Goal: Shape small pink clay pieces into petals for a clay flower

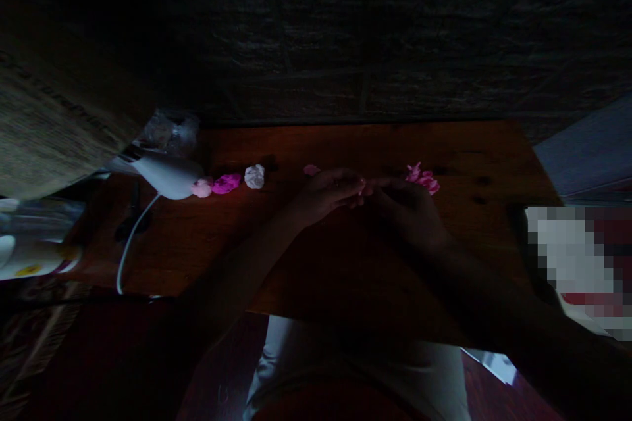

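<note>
My left hand (332, 196) and my right hand (412, 210) meet fingertip to fingertip over the table, fingers closed. Between them shows a small pink piece of what looks like modelling clay (362, 185), pinched by both; the dim light hides its shape. Just behind my left hand lies a flat pink bit (311, 170). Beyond my right hand sits a cluster of pink petal-like pieces (422, 178). Farther left, a white lump (255, 176), a magenta lump (227, 183) and a pale pink lump (202, 187) form a row.
A white object with a cord (170, 174) rests at the left of the wooden table (316, 263), crumpled clear plastic (170, 133) behind it. A large printed sack or box (59, 99) leans in at upper left. A dark patterned wall (365, 33) borders the back.
</note>
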